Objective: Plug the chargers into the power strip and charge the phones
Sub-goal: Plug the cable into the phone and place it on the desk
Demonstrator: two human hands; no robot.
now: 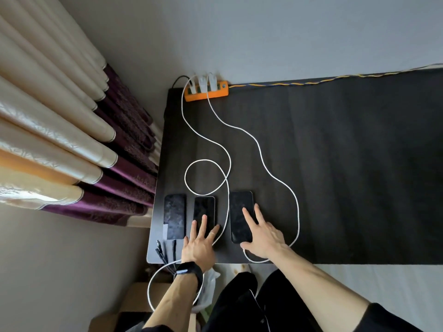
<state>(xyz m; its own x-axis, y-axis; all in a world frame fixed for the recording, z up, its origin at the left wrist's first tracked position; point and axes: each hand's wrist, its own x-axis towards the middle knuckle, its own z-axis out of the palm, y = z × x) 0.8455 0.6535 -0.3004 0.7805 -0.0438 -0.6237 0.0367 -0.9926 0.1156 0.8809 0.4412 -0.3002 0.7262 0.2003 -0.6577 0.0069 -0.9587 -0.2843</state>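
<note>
Dark table [335, 164], orange power strip [206, 91] at far edge with 3 white chargers [202, 83] plugged in; 3 phones [241, 216] side by side at near edge; left hand [200, 243] spread flat, fingers on middle phone [203, 212]; right hand [263, 238] spread, fingers resting on right phone; white cables [261, 154] winding across table.

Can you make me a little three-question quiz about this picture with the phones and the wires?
1. How many phones lie on the black table?
2. True or false: the power strip is blue.
3. Which hand rests on the middle phone: A) left hand B) right hand?

Key:
1. Three: left phone, middle phone, right phone.
2. False, it is orange.
3. A. The right hand lies on the right phone.
</note>
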